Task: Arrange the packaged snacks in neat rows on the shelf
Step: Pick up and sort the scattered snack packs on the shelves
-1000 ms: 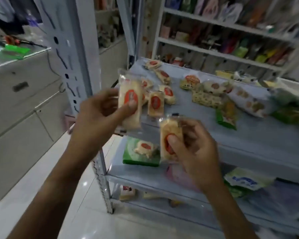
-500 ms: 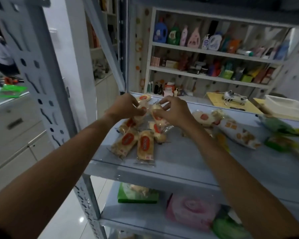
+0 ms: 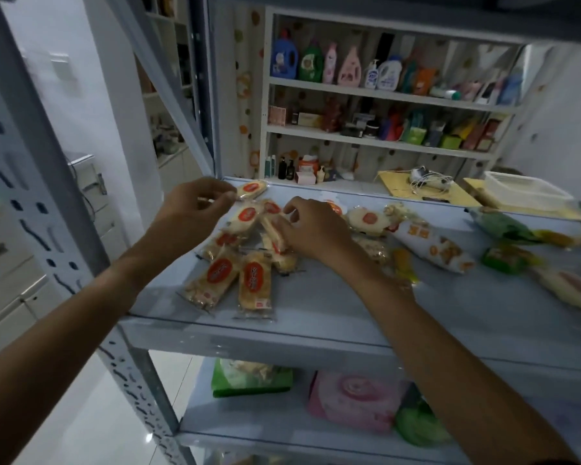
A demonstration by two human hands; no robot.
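Pinching one snack pack (image 3: 251, 190), left hand (image 3: 195, 209); right hand (image 3: 312, 226) seemingly grips another; two packs (image 3: 233, 280) front.

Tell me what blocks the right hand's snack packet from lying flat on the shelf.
The right hand grips a packet on top of other overlapping snack packets; that pile lies beneath it. Bare shelf shows nearer the front edge.

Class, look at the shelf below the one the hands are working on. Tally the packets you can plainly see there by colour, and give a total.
Green packets: 2
Pink packet: 1
Total: 3
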